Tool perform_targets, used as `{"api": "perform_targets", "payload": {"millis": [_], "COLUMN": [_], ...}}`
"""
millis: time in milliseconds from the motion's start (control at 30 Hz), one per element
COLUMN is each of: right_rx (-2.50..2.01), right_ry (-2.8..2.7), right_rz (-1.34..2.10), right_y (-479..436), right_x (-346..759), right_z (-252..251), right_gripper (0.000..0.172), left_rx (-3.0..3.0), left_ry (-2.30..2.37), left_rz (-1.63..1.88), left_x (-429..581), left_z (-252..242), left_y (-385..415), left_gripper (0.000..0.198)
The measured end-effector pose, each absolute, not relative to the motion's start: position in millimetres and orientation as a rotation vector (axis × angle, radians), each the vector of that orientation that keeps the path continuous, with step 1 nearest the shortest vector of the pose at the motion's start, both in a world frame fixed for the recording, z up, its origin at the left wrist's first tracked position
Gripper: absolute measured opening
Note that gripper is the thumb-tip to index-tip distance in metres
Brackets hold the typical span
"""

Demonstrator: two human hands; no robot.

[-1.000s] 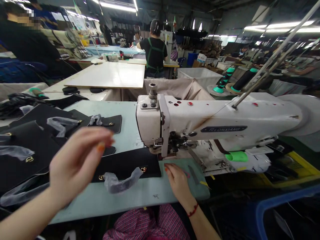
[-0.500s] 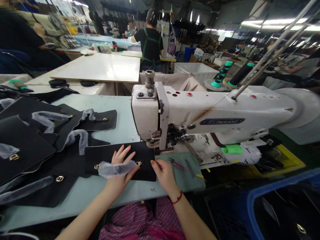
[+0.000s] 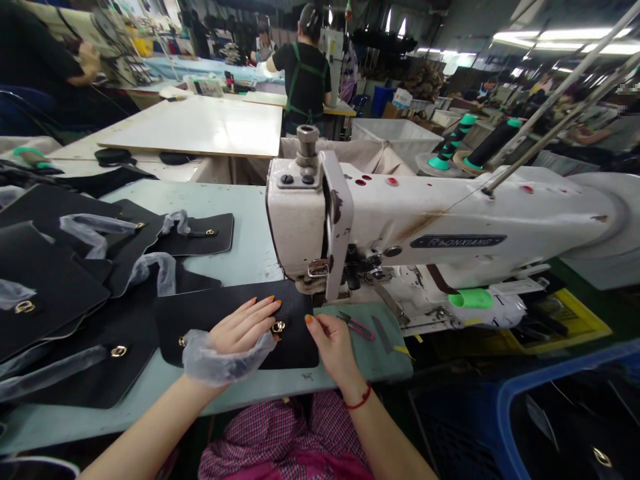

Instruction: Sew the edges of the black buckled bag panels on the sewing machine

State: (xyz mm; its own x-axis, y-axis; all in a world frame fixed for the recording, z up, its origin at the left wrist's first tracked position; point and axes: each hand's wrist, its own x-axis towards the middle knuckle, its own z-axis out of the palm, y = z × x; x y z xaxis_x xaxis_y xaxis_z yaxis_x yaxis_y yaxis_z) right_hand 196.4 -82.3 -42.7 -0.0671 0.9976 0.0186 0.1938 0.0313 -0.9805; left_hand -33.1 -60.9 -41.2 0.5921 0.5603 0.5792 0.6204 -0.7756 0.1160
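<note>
On my feed, a black panel [image 3: 200, 310] lies under the left hand [image 3: 245, 327], which rests flat and unclenched, a plastic-wrapped handle [image 3: 210, 363] across its wrist; the right hand [image 3: 336, 343] curls at the panel's right edge, pinching or not, I cannot tell.

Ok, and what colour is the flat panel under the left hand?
The flat panel is black; it shows best in the head view.
</note>
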Motion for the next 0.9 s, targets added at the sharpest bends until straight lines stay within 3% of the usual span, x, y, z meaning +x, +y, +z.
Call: {"api": "perform_targets", "payload": {"millis": [500, 733, 900], "right_rx": [-1.310, -1.301, -1.216], "right_ry": [-1.441, -1.302, -1.264], "right_rz": [1.139, 1.389, 1.505], "right_y": [-69.9, -103.7, -104.2], "right_x": [197.1, 202.5, 206.7], "right_z": [-38.9, -42.9, -35.9], "right_gripper": [0.045, 0.041, 0.046], "left_rx": [-2.774, -2.853, -2.962], "left_ry": [-1.141, -1.303, -1.637], "left_rz": [-0.703, -0.668, -0.467], "left_x": [-40.1, -42.6, -35.2], "left_z": [-43.1, -45.4, -17.5], "left_y": [-32.0, -30.5, -27.7], "left_gripper": [0.023, 0.031, 0.031]}}
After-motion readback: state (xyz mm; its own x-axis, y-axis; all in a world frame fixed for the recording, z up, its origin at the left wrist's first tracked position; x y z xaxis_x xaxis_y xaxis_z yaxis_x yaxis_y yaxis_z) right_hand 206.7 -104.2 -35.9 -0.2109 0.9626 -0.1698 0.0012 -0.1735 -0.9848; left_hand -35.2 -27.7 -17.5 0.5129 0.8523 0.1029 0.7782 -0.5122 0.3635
